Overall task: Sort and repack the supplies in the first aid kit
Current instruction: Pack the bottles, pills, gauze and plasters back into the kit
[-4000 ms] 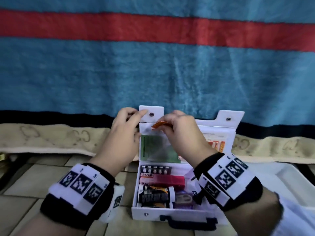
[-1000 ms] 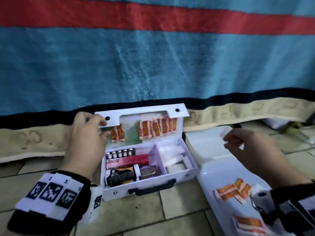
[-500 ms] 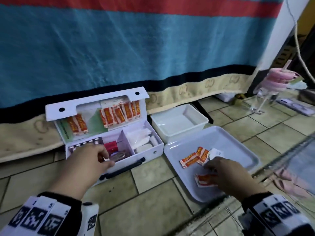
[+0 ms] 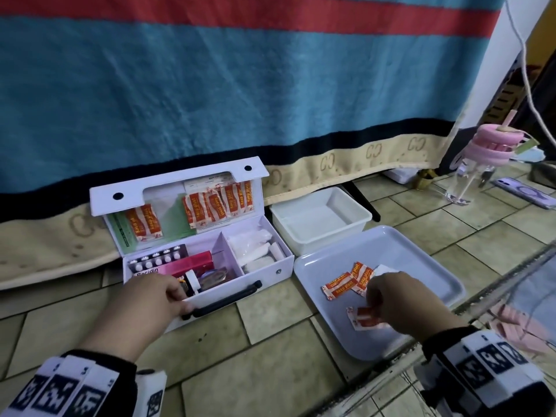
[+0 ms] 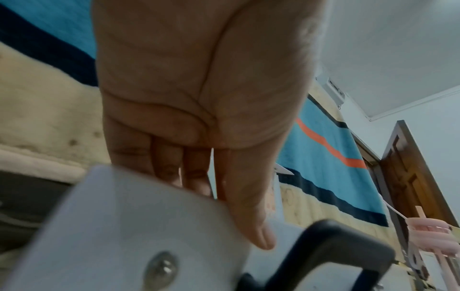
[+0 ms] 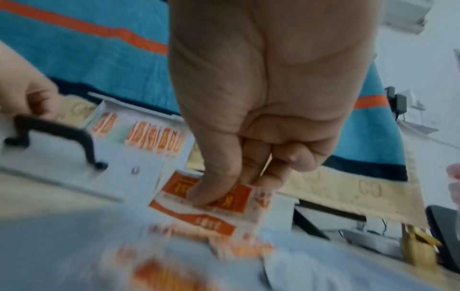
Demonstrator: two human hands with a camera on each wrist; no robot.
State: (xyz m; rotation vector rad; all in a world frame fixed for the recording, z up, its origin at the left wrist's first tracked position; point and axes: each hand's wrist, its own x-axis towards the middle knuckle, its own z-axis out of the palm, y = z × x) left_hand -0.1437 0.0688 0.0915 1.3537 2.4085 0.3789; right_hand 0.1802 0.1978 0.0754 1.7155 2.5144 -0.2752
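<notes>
The white first aid kit (image 4: 270, 267) stands open on the tiled floor, its lid upright with several orange plaster packets (image 4: 210, 206) tucked in. Blister pills, a pink box and a bottle fill its left compartment, white dressings the right. My left hand (image 4: 180, 299) grips the kit's front wall (image 5: 119, 226) beside the black handle (image 5: 323, 246), fingers inside and thumb outside. My right hand (image 4: 371, 296) is low over the pale tray (image 4: 421, 260) and pinches one orange plaster packet (image 6: 239, 198). More packets (image 4: 343, 285) lie on the tray.
An empty white tub (image 4: 365, 216) stands behind the tray, right of the kit. A striped blanket (image 4: 240, 85) hangs behind everything. A pink-lidded bottle (image 4: 481, 152) and a phone (image 4: 525, 195) sit far right. A glass edge (image 4: 496, 284) crosses the lower right.
My left hand left the lid and came down to the kit's front wall. My right hand dropped from the air onto the tray and took hold of a packet. The view swung right.
</notes>
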